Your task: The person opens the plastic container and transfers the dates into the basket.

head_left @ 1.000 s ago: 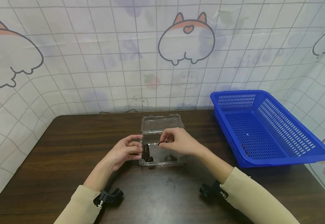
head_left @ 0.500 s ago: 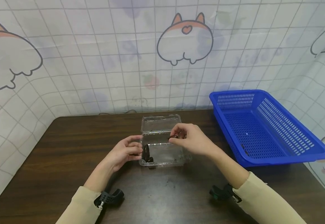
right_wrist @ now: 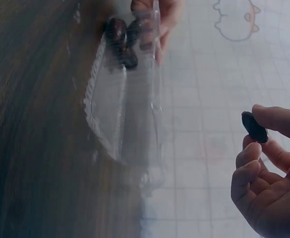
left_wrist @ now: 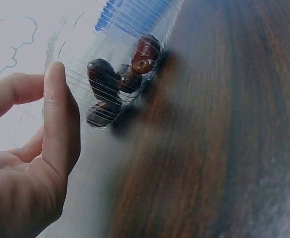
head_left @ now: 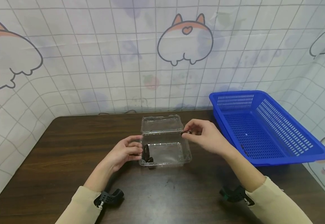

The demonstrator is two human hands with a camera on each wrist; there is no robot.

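Note:
A clear plastic clamshell box (head_left: 165, 152) lies on the table with its lid (head_left: 162, 123) raised at the back. Several dark dates (left_wrist: 103, 79) are gathered at its left end. My left hand (head_left: 121, 154) touches the box's left wall with its fingertips, thumb toward the front. Just right of the box, in the air, my right hand (head_left: 207, 137) pinches one date (right_wrist: 254, 127) between thumb and fingers.
On the right side of the table stands a blue perforated plastic basket (head_left: 221, 115). Some small dark thing (head_left: 243, 150) shows low at its left side. A patterned sheet (head_left: 117, 62) hangs behind the brown wooden table (head_left: 67, 149).
The right hand with the pinched date has moved out of the box, rightward and slightly up, toward the basket. The left hand and the box have stayed put.

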